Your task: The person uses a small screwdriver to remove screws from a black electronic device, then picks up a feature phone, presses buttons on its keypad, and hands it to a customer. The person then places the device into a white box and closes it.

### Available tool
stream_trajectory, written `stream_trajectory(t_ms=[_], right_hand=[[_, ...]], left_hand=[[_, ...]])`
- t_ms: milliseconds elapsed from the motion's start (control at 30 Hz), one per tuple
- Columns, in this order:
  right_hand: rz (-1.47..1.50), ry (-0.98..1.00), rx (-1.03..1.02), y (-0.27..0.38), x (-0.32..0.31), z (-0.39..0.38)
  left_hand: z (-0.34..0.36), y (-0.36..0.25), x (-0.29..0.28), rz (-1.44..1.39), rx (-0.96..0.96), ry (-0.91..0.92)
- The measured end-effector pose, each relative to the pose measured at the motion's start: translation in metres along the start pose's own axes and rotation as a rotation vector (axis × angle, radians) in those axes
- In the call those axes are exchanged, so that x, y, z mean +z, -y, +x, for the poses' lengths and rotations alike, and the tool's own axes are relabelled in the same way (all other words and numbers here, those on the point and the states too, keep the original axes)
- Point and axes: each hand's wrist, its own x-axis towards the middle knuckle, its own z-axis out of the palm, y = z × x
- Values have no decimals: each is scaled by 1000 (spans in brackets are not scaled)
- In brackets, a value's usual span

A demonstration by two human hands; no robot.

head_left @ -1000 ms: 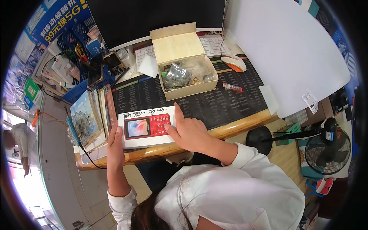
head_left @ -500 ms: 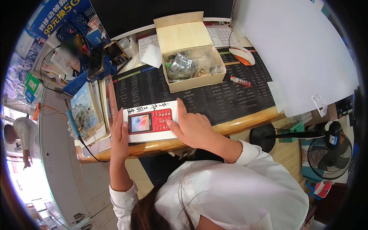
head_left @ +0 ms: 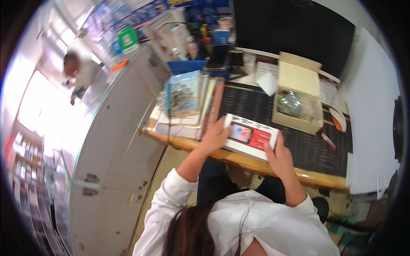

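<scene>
A white flat box (head_left: 252, 137) printed with a red keypad phone picture lies at the near edge of the wooden desk (head_left: 273, 167). My left hand (head_left: 215, 135) grips its left end, fingers over the top. My right hand (head_left: 278, 157) holds its right near corner. Both hands are closed on the box. Behind it sits an open cardboard box (head_left: 298, 96) with small plastic bags of parts inside, its lid tipped back.
A black printed desk mat (head_left: 307, 145) covers the desk. A stack of books and framed items (head_left: 184, 100) lies left of the box. A white and orange mouse (head_left: 338, 119), a dark monitor (head_left: 294, 30) and a blue basket (head_left: 188, 66) stand behind. Another person (head_left: 79, 68) is far left.
The view has swung sharply to the left and tilted. My right hand has shifted from pressing the box's top to holding its right near corner; my left hand stays on the left end.
</scene>
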Motion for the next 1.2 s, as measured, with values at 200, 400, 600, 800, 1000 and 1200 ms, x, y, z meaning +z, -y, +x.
stream_trajectory(t_ms=[200,400,600,800,1000,1200], right_hand=[[-47,-191,-254,-2,0,-13],[395,-4,100,-9,4,-5],[510,-33,85,-13,12,12],[229,-11,-45,-12,-18,21],[-377,-628,-184,-77,-118,-3],[-605,-676,18,-149,-132,-13]], left_hand=[[-26,-12,18,-341,-187,-201],[-42,-20,23,-670,-193,-251],[-35,-15,19,-700,-279,-220],[11,0,-16,-551,-336,-74],[33,-11,-29,493,40,-39],[136,-55,14,-261,-143,207]])
